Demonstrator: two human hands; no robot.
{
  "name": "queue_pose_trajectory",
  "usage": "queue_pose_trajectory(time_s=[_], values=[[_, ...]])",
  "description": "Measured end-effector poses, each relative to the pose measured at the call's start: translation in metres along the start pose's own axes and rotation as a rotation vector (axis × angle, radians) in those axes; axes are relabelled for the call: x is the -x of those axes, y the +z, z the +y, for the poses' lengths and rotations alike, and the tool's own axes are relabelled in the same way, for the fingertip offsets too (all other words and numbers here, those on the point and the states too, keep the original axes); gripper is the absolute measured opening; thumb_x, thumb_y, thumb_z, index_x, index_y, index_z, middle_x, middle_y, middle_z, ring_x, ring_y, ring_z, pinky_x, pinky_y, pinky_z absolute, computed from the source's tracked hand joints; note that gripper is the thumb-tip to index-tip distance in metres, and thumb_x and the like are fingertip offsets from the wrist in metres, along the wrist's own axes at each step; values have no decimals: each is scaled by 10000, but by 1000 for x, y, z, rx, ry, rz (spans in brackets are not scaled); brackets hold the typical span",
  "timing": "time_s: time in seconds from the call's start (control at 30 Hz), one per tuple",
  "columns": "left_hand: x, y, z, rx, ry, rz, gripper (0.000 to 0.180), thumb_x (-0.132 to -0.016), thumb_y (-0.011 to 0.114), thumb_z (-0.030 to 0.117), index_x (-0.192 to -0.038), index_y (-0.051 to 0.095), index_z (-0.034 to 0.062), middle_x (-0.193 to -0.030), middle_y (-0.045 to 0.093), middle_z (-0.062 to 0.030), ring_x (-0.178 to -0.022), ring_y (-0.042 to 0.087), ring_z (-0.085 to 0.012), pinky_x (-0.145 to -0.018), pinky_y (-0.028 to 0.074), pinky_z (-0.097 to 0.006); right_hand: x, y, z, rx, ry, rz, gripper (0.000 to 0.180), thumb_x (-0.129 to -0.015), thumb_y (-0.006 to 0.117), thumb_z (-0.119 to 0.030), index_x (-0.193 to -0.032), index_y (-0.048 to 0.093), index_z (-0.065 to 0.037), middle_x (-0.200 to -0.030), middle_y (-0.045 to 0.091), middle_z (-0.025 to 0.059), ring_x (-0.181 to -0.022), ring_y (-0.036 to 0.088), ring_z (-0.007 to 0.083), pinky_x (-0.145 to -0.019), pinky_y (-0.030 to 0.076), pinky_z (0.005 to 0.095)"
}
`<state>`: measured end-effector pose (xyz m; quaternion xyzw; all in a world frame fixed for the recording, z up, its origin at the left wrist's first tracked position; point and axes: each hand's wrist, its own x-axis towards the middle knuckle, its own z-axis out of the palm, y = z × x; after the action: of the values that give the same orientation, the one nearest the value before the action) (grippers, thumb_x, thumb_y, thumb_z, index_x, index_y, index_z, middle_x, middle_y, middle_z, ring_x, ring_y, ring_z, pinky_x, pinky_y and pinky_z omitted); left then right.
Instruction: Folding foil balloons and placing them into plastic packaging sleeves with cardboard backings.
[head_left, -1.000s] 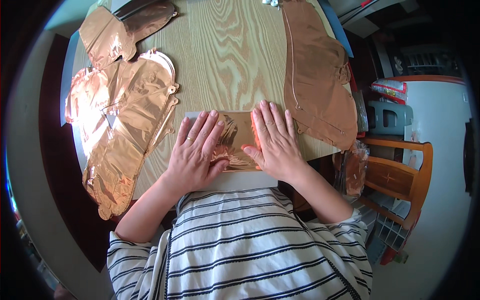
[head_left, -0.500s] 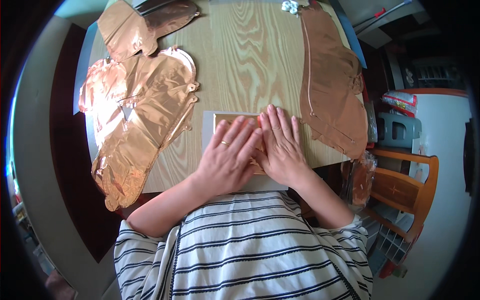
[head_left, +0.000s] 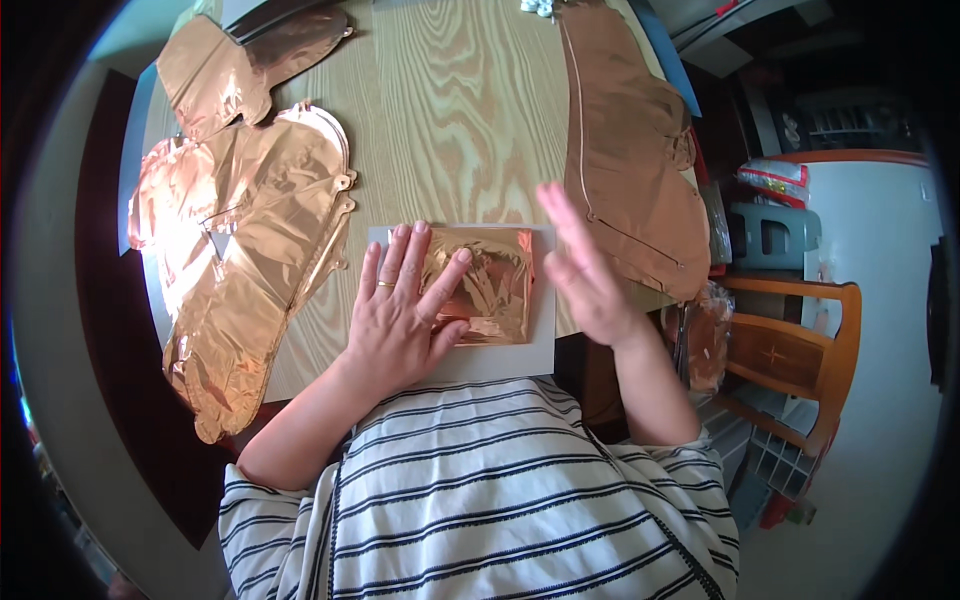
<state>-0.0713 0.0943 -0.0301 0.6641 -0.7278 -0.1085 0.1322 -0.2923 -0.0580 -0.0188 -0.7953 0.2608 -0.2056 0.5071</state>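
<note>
A folded packet of shiny copper-coloured foil (head_left: 500, 290) lies on a pale grey sheet (head_left: 490, 365) at the table's near edge. My left hand (head_left: 398, 305) is spread flat, fingers apart, over the left part of the packet and sheet. It covers that side of both. My right hand (head_left: 588, 275) is raised just right of the packet, its fingers stretched out and holding nothing. Slight motion blur softens its fingertips.
Flattened copper foil balloons (head_left: 255, 230) lie along the left of the wooden table (head_left: 450, 130). Another foil balloon (head_left: 630, 170) covers the right side. Small white items (head_left: 540, 7) sit at the far edge. Beyond the right edge stand a wooden chair (head_left: 785, 350) and a grey-green stool (head_left: 775, 235).
My hands have parted: the left slid left across the packet, and the right lifted off to the right. More of the foil packet shows. The whole view has shifted slightly.
</note>
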Motion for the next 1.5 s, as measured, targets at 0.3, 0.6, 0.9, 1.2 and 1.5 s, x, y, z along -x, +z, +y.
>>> queue_pose_trajectory(time_s=[0.3, 0.6, 0.9, 1.2, 1.5], values=[[-2, 3, 2, -33, -5, -2, 714, -925, 564, 486, -1541, 386, 172, -1581, 266, -289, -1474, 252, -453, -1173, 183, -605, -6, 1, -36, 448, -172, 47, 592, -994, 560, -196, -1500, 354, 33, -1504, 422, 252, -1426, 363, 405, -1169, 281, 502], [1, 3, -2, 16, 3, 19, 748, -950, 502, 547, -1537, 375, 101, -1571, 284, -298, -1469, 269, -453, -1175, 185, -594, 7, 40, -5, 683, -28, -69, 770, -987, 531, -382, -1546, 223, 47, -1609, 223, 260, -1500, 204, 409, -1207, 114, 570], [-1, 9, -1, -21, -8, 46, 717, -940, 508, 521, -1537, 384, 143, -1574, 311, -256, -1471, 289, -422, -1187, 178, -585, -8, 68, -31, 835, -84, -142, 840, -975, 473, -529, -1545, 244, 43, -1622, 218, 229, -1519, 175, 367, -1213, 50, 582], [-3, -9, -5, 131, 16, 38, 705, -904, 602, 444, -1496, 425, 105, -1529, 369, -254, -1433, 338, -425, -1175, 222, -571, -1, 70, -4, 847, -54, -148, 849, -971, 468, -542, -1547, 246, 40, -1640, 167, 219, -1535, 118, 355, -1223, 55, 553], [-66, -43, -51, 303, -121, -74, 216, -815, 726, 173, -926, 656, 2, -914, 646, -148, -840, 656, -339, -760, 532, -414, -3, 71, -9, 828, -49, -116, 851, -931, 551, -517, -1513, 306, 53, -1595, 250, 257, -1514, 177, 381, -1213, 88, 566]])
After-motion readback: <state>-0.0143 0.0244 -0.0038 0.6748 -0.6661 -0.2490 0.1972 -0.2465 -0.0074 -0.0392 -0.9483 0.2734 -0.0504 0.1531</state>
